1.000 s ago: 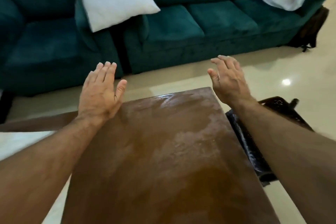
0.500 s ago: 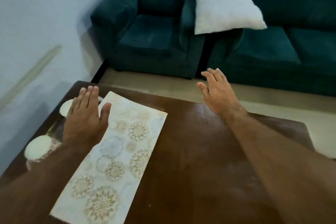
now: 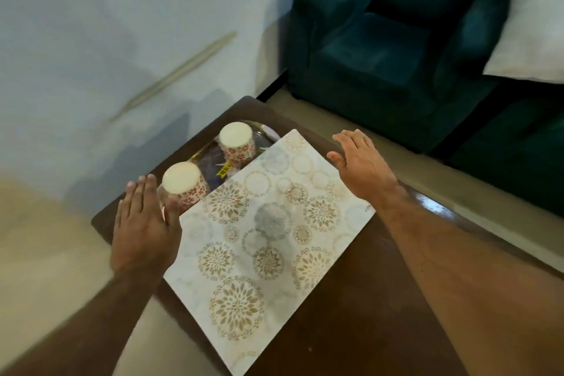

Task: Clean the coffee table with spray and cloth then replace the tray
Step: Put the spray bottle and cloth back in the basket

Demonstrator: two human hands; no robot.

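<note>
Head camera, looking down: a dark brown wooden coffee table (image 3: 351, 314) carries a white rectangular placemat (image 3: 268, 241) patterned with gold and grey medallions; tiny print at its right edge is unreadable. Behind it, a dark glossy tray (image 3: 213, 174), partly hidden by the placemat, holds two upturned floral cups (image 3: 236, 143) and a yellow sticker (image 3: 224, 172) too blurred to read. The left hand (image 3: 143, 229) and right hand (image 3: 360, 165) hover flat-fingered, holding nothing. The view has swung left since earlier, revealing the tray.
</note>
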